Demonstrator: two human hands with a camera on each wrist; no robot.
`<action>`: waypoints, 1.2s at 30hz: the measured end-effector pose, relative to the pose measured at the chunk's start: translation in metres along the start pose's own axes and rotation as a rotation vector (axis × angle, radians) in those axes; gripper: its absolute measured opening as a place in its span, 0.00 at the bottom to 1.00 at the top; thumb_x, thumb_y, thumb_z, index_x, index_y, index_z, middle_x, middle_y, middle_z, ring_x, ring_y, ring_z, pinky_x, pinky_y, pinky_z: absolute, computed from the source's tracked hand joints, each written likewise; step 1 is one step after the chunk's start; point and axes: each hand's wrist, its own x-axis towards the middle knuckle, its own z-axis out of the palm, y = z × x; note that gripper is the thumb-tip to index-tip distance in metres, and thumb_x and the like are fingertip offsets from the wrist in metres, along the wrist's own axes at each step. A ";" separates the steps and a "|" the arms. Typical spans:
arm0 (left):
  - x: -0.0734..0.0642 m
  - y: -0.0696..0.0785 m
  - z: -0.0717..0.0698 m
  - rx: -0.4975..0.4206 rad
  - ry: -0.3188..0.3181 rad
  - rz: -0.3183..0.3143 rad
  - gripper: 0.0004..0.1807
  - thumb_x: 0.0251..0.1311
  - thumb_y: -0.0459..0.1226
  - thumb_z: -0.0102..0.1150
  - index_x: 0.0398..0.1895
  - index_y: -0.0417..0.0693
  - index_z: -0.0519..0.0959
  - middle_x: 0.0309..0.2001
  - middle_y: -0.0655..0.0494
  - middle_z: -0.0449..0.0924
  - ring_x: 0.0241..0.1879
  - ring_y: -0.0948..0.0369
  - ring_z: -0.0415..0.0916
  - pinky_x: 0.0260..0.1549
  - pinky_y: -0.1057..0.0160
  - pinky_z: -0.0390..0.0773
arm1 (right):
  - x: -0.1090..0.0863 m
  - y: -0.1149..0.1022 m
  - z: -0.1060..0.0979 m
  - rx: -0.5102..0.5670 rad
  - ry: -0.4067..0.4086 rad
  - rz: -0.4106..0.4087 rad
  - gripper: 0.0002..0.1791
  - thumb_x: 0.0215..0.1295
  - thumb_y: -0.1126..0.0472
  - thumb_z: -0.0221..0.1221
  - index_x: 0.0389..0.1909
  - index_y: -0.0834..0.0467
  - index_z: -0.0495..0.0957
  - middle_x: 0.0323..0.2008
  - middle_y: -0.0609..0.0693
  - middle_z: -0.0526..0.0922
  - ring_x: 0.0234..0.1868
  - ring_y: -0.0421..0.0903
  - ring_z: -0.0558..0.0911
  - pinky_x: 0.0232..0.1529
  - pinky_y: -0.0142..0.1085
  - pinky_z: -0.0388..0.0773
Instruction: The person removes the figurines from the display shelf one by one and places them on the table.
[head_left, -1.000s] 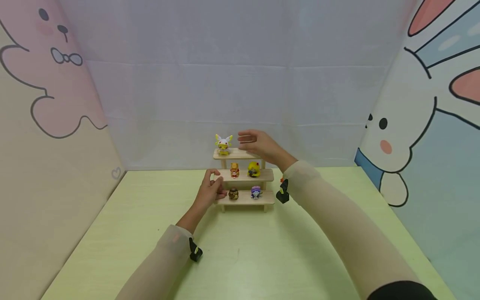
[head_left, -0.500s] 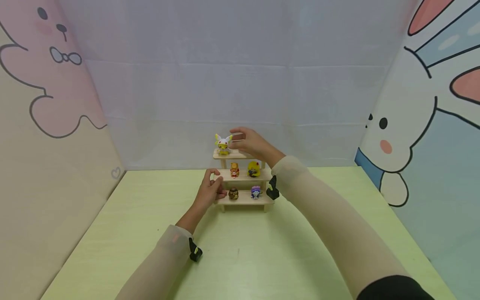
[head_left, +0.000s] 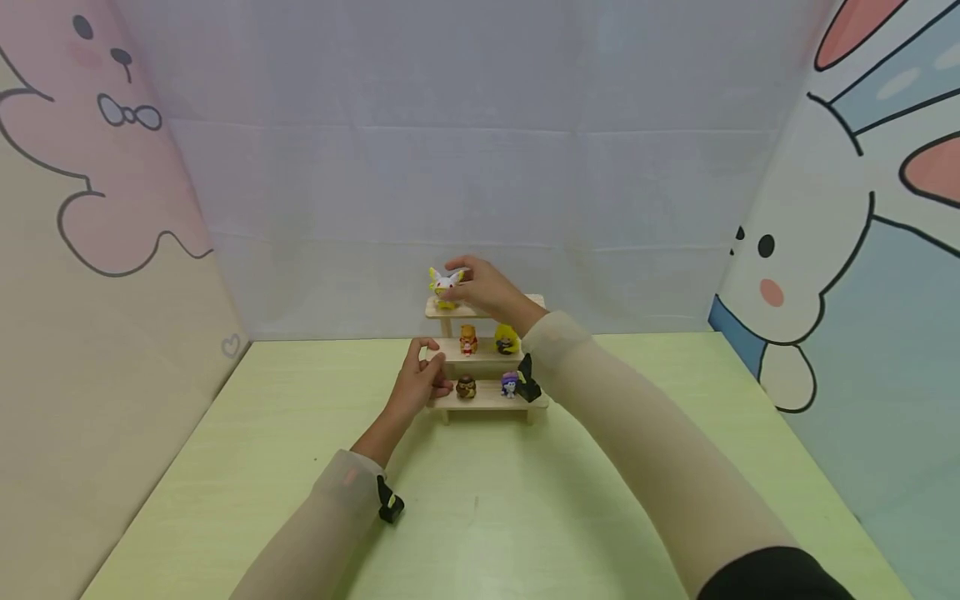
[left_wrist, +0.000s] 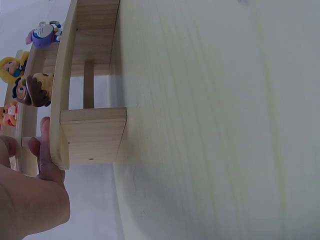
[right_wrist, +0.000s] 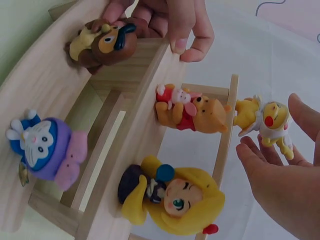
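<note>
A small three-tier wooden display shelf [head_left: 491,402] stands at the back of the table. My left hand [head_left: 416,385] holds its left end, with fingertips [right_wrist: 179,46] on the edge of the middle board. On the top board sits a yellow figurine in a white eared hood [right_wrist: 270,120]. My right hand [head_left: 487,290] is around this figurine, fingers curved and spread about it; firm contact is not clear. Below are a Pooh-like bear figurine [right_wrist: 202,114], a yellow-haired figurine [right_wrist: 187,200], a brown owl-like figurine [right_wrist: 109,45] and a purple-hatted figurine [right_wrist: 47,147].
The pale green-yellow table [head_left: 300,500] extends toward the person. Behind the shelf hangs a white cloth backdrop [head_left: 375,183]. Cartoon-printed panels flank it, a pink character [head_left: 142,192] at left and a white rabbit [head_left: 795,267] at right.
My right hand has moved left along the top board, from beside the hooded figurine to around it. The left hand stays at the shelf's left end.
</note>
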 end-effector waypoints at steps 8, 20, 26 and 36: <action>0.002 -0.002 -0.001 -0.003 0.004 0.007 0.12 0.81 0.44 0.49 0.60 0.53 0.63 0.28 0.48 0.77 0.27 0.59 0.84 0.34 0.56 0.89 | -0.001 -0.006 0.009 0.023 0.057 0.041 0.28 0.71 0.62 0.66 0.69 0.59 0.70 0.58 0.60 0.76 0.55 0.56 0.79 0.64 0.54 0.76; 0.004 -0.003 -0.002 -0.019 0.007 0.001 0.12 0.81 0.43 0.49 0.59 0.54 0.64 0.28 0.46 0.78 0.29 0.52 0.86 0.31 0.58 0.89 | -0.001 -0.008 0.015 -0.007 0.106 0.076 0.25 0.71 0.62 0.66 0.65 0.59 0.72 0.56 0.59 0.75 0.49 0.52 0.77 0.61 0.55 0.77; 0.004 -0.003 -0.001 -0.012 0.007 -0.005 0.13 0.81 0.44 0.49 0.59 0.52 0.63 0.28 0.47 0.78 0.28 0.56 0.85 0.30 0.61 0.88 | -0.003 -0.011 0.015 -0.001 0.109 0.070 0.22 0.71 0.66 0.65 0.63 0.61 0.73 0.54 0.60 0.76 0.50 0.54 0.78 0.60 0.55 0.78; 0.003 -0.001 -0.002 -0.020 0.008 -0.010 0.12 0.81 0.43 0.48 0.59 0.52 0.63 0.28 0.49 0.76 0.26 0.60 0.83 0.33 0.57 0.89 | -0.003 -0.006 0.007 0.000 0.117 0.079 0.22 0.70 0.64 0.67 0.63 0.60 0.75 0.53 0.59 0.78 0.49 0.54 0.80 0.60 0.54 0.79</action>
